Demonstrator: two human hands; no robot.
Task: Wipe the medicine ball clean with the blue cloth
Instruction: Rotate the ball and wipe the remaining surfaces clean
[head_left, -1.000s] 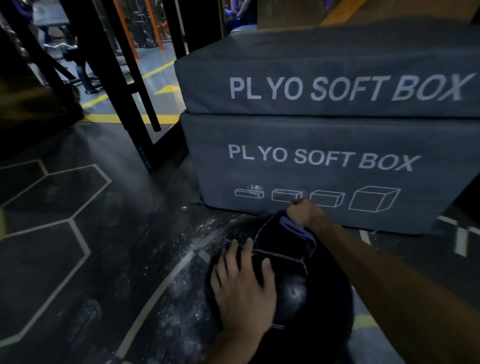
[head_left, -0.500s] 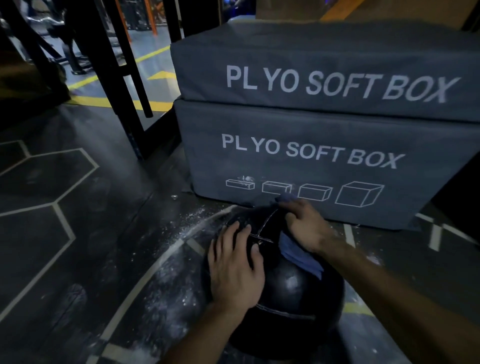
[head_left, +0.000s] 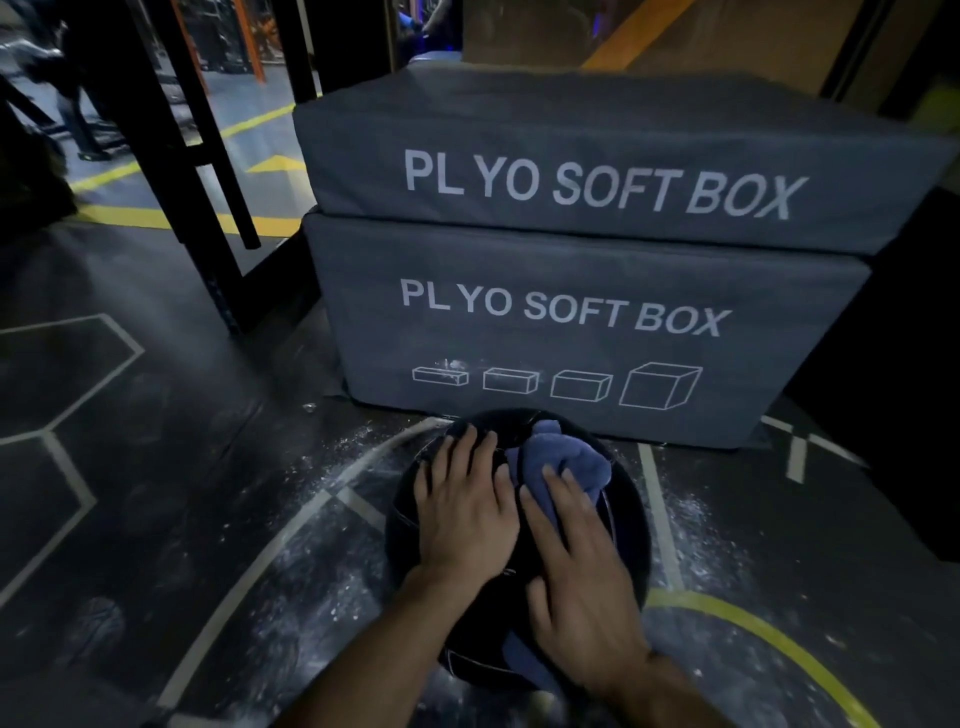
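Note:
A black medicine ball (head_left: 631, 525) with thin white seams sits on the dark gym floor just in front of the soft boxes. My left hand (head_left: 462, 512) lies flat on the ball's top left, fingers spread and straight. My right hand (head_left: 576, 566) presses the blue cloth (head_left: 563, 457) onto the ball's top, fingers stretched over it. The cloth bunches up beyond my fingertips, and a strip of it shows below my right palm. My two hands lie side by side, almost touching.
Two stacked grey soft boxes (head_left: 571, 332) marked PLYO SOFT BOX stand right behind the ball. Black rack posts (head_left: 171, 156) rise at the back left. White chalk dust (head_left: 358, 457) is scattered on the floor around the ball. A dark block (head_left: 914, 415) stands at the right.
My right hand has drawn the cloth back from the ball's far side toward me, over its top. My left hand has shifted slightly further up the ball.

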